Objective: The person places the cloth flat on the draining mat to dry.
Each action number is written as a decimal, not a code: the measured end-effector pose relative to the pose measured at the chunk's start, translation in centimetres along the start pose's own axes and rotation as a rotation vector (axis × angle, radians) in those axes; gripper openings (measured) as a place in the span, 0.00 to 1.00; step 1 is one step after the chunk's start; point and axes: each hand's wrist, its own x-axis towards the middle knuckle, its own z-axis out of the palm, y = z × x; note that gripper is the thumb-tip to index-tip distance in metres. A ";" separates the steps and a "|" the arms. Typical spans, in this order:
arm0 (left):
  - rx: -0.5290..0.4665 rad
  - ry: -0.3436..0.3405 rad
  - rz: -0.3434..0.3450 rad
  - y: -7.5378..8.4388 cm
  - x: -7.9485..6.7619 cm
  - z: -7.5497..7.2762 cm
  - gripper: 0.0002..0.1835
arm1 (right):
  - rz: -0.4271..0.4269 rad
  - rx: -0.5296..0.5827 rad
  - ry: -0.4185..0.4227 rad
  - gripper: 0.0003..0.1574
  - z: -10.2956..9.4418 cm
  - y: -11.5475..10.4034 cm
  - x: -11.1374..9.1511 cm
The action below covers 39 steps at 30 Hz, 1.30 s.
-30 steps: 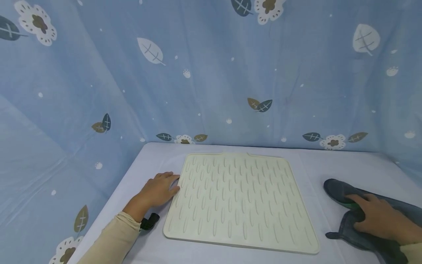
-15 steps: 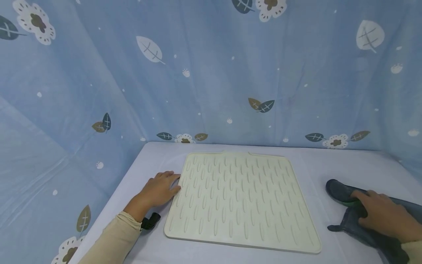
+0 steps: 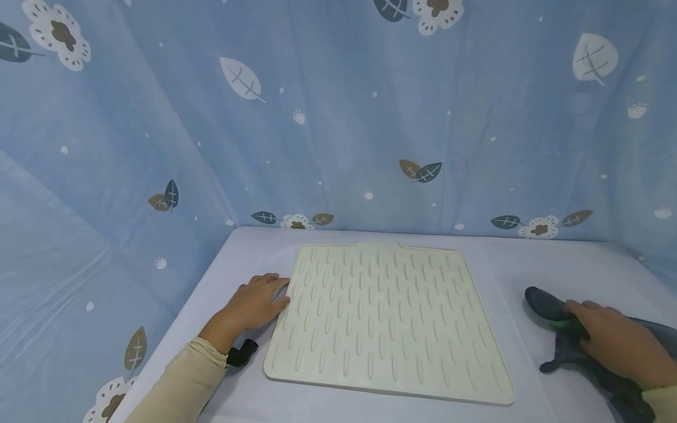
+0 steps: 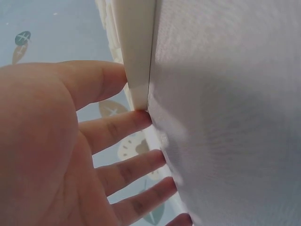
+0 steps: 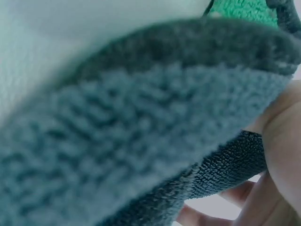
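A cream mat [image 3: 391, 329] with raised oval ridges lies flat on the table. My left hand [image 3: 256, 302] rests at its left side, thumb and fingertips right at the edge. In the left wrist view, the left fingers are spread and nearly straight, and the thumb touches the side of the mat [image 4: 136, 42]. At the far right, my right hand [image 3: 619, 341] grips a bunched dark grey terry cloth [image 3: 545, 302]. The right wrist view shows the cloth's looped pile [image 5: 103, 136] up close and a green patch [image 5: 244, 12]. Part of the cloth is hidden under the right hand.
The table [image 3: 238, 247] has a white cover. Blue curtains [image 3: 338, 129] with leaf and flower prints stand behind it and along the left side. A small black strap piece [image 3: 243, 352] sticks out by the left wrist.
My right hand has drawn slightly to the right, and the cloth has bunched up more in its fingers. The left hand and the mat have stayed in place.
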 end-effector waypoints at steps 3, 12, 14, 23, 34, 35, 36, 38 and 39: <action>-0.002 -0.009 -0.001 0.0 0.0 -0.1 0.28 | -0.001 -0.013 0.055 0.33 -0.4 -0.5 -0.2; 0.009 -0.013 0.007 -0.2 0.3 0.1 0.28 | -0.004 -0.025 0.184 0.33 -1.7 -2.3 -0.5; 0.009 -0.013 0.008 -0.2 0.3 0.1 0.27 | -0.029 -0.032 0.232 0.32 -2.0 -2.7 -0.6; 0.008 -0.006 0.011 -0.3 0.2 0.2 0.27 | -0.087 -0.037 0.336 0.31 -3.4 -4.8 -1.0; 0.017 -0.004 0.010 -0.4 0.3 0.3 0.27 | -0.175 -0.011 0.499 0.32 -4.1 -5.9 -1.2; 0.017 -0.005 0.009 -0.4 0.3 0.3 0.27 | -0.182 -0.008 0.513 0.32 -4.2 -6.0 -1.2; 0.016 -0.003 0.009 -0.4 0.3 0.3 0.28 | -0.189 -0.004 0.528 0.32 -4.3 -6.1 -1.2; 0.011 -0.002 0.011 -0.4 0.3 0.4 0.27 | -0.200 -0.003 0.549 0.31 -4.5 -6.2 -1.3; 0.009 -0.001 0.013 -0.4 0.3 0.4 0.27 | -0.201 -0.002 0.554 0.31 -4.7 -6.4 -1.3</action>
